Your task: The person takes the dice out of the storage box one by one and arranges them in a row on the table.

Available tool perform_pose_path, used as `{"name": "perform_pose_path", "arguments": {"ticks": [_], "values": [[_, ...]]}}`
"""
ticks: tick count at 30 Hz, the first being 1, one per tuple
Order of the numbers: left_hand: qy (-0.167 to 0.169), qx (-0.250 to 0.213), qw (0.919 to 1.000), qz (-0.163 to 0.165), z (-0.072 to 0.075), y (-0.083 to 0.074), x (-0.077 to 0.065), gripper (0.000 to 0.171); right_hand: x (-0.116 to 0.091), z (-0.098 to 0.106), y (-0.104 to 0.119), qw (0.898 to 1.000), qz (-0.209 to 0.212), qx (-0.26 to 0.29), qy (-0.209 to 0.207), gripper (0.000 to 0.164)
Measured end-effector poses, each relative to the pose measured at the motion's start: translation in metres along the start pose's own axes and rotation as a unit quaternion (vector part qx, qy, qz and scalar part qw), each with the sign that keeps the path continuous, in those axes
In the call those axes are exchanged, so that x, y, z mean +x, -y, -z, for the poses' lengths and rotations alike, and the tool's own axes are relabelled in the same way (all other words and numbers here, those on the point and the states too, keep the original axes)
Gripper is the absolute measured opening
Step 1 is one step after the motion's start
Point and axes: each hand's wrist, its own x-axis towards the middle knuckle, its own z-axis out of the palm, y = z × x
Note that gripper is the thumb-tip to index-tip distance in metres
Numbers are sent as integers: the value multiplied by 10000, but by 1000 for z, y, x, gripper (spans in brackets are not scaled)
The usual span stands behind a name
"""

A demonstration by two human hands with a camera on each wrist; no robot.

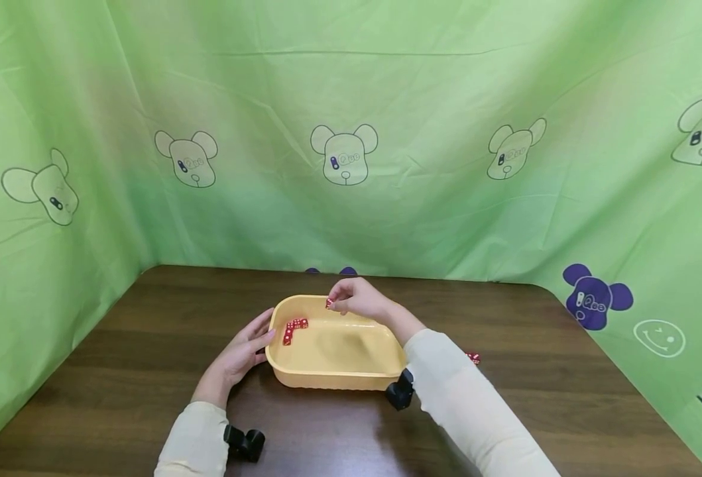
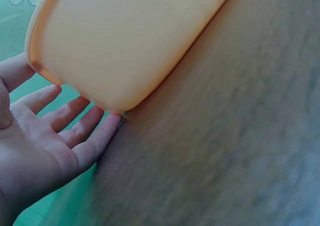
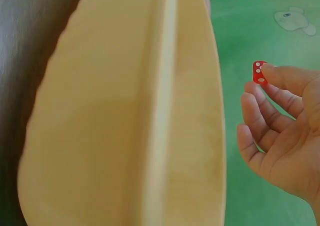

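A yellow plastic tub [image 1: 351,382] stands on the table in the head view. At its left end my left hand [image 1: 244,351] grips the wall, thumb at the rim and fingers along the outside; the left wrist view shows those fingertips [image 2: 107,123] against the tub's outer wall [image 2: 125,41]. Over the tub's far side, my right hand [image 1: 359,298] pinches a red die [image 3: 258,72] with white dots between thumb and fingertips. Several red dice [image 1: 288,331] lie in an angled row inside the tub, near its left end.
More red dice [image 1: 473,358] lie on the brown wooden table [image 1: 565,371] right of the tub, partly hidden by the right sleeve [image 1: 464,391]. A green printed cloth [image 1: 422,218] hangs behind and beside the table.
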Motion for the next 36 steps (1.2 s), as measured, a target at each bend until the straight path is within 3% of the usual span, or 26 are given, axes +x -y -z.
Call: {"name": "perform_pose_path", "arguments": {"ticks": [4, 15, 31, 36], "values": [[41, 27, 10000, 12, -1, 1, 0, 53, -11, 16, -1, 9998, -55, -176, -32, 7], [88, 6, 10000, -8, 0, -1, -2, 53, -38, 50, -10, 9992, -170, 14, -350, 13], [126, 18, 9999, 2, 0, 0, -2, 54, -90, 103, -44, 9958, -393, 125, -821, 18], [127, 10, 9999, 3, 0, -1, -1, 54, -109, 116, -49, 9938, -363, -64, -1048, 19]]}}
